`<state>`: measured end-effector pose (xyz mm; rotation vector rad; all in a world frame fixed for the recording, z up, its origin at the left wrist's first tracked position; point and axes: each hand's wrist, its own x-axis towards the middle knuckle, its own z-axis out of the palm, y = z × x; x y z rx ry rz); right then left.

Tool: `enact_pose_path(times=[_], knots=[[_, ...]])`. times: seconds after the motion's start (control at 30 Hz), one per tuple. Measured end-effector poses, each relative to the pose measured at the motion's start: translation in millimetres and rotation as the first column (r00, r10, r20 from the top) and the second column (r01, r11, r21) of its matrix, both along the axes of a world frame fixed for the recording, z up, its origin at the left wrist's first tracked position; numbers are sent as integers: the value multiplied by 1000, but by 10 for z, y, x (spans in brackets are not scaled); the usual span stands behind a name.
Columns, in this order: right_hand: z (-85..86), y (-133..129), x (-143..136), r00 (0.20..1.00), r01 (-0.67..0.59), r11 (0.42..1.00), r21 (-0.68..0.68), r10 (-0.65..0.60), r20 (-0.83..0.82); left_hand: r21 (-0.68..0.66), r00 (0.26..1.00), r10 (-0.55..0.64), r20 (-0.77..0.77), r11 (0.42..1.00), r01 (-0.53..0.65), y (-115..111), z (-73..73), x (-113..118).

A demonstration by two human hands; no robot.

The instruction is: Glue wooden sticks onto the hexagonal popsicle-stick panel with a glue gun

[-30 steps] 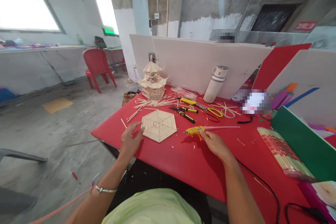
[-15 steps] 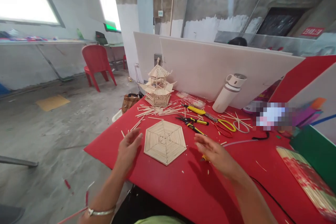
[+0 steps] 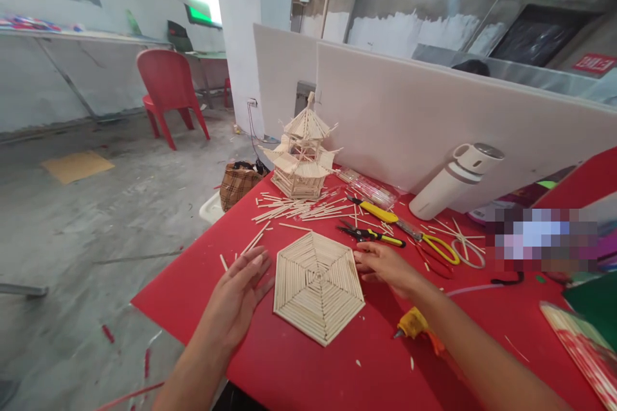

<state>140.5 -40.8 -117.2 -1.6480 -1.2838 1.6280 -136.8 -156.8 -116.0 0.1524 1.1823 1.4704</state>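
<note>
Hexagonal stick panel point(image 3: 318, 295), one, laid flat on the red table point(image 3: 284, 376) between the two hands. Work done: all six wedges are seen filled, with sticks set parallel to the rim. Work left: no upright parts are borne by the panel, and loose sticks point(image 3: 284, 208) are left unattached behind it. Appearance: pale wood, thin dark seams, a small ringed centre, straight edges meeting in six corners.

Left hand point(image 3: 236, 292): placed beside the left edge, its fingers extended and nearly together, nothing grasped. Right hand point(image 3: 390, 270): placed at the upper right edge, its fingers loosely bent; whether the edge is pinched cannot be told, the thumb being poorly shown.

Also listed: yellow glue gun point(image 3: 412, 322), laid near the right forearm; tiered stick pavilion point(image 3: 308, 170), stood upright beyond the sticks.
</note>
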Motion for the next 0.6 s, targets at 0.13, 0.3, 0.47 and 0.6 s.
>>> enact_pose_path(times=[0.13,0.3,0.47,0.6], knots=[[-16,-15,16,998,22,995,-95,-27,-52,23,997,22,74,999,-24,62,-64,4],[-98,-69,20,991,-78,995,-62,71,-113,66,990,-11,140,998,2,66,-52,133],[-100,-141,22,975,-159,987,-13,155,-161,82,981,-93,168,993,80,26,-19,149],[-64,-141,6,981,-165,986,-30,161,-109,62,984,-99,150,994,90,50,-12,106]])
